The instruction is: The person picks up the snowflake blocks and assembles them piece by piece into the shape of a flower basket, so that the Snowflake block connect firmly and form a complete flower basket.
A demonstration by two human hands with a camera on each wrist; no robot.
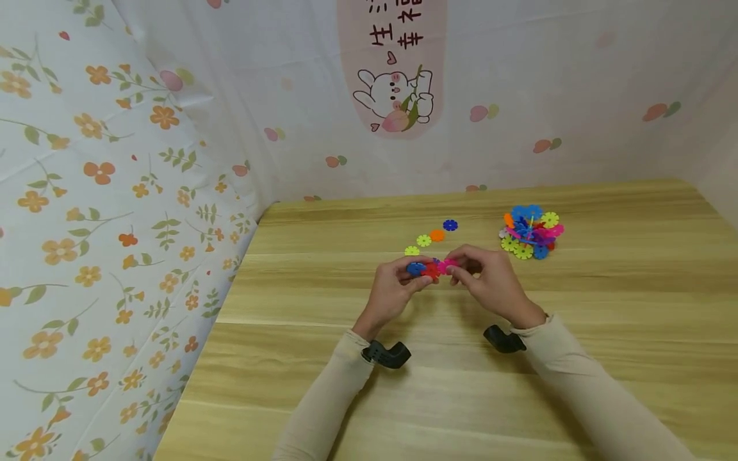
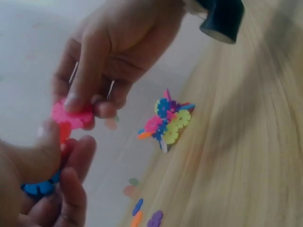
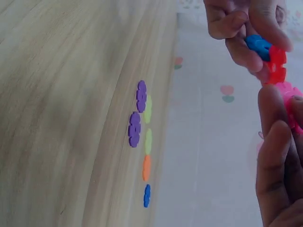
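Note:
My left hand holds a blue snowflake disc and a red snowflake disc, which are joined to each other. Thumb and fingers of my right hand pinch a pink snowflake disc. The pink disc meets the red one at its edge; whether they are slotted together I cannot tell. Both hands are raised over the table, close together. Fingers cover part of the blue disc in the left wrist view.
Behind the hands, loose discs lie on the wooden table: yellow, orange, dark blue and purple. At the back right stands a multicoloured cluster of joined discs. Patterned cloth borders the table's back and left.

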